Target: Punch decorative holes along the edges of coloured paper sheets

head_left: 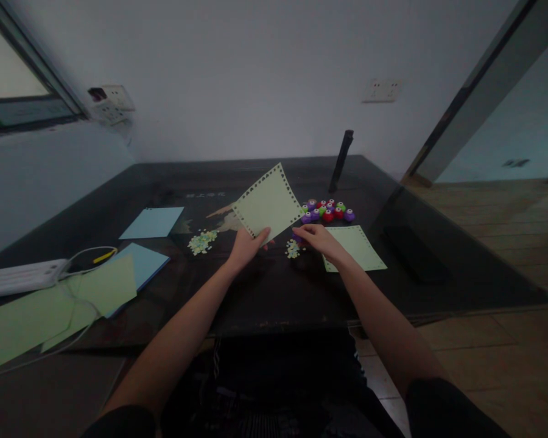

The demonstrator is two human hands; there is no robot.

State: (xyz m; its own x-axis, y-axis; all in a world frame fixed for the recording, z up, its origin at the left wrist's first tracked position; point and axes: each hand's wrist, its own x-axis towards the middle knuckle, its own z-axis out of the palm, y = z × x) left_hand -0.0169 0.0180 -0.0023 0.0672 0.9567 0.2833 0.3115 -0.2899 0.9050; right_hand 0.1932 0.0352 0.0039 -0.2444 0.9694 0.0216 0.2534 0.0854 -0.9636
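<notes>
Pale wall (256,79) and dark tabletop (265,298) stretch behind and below an edge-punched pale-green sheet (267,205), which the left hand (246,246) pinches between thumb and fingers. Right of that sheet sit round paper punches (327,215); just below its right corner, the right hand (318,237) is curled, its hold impossible to tell.

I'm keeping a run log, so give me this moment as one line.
Left hand: holds punched green sheet | right hand: purple object at fingertips | paper bits: two piles | round colored pieces: beyond right hand
</notes>
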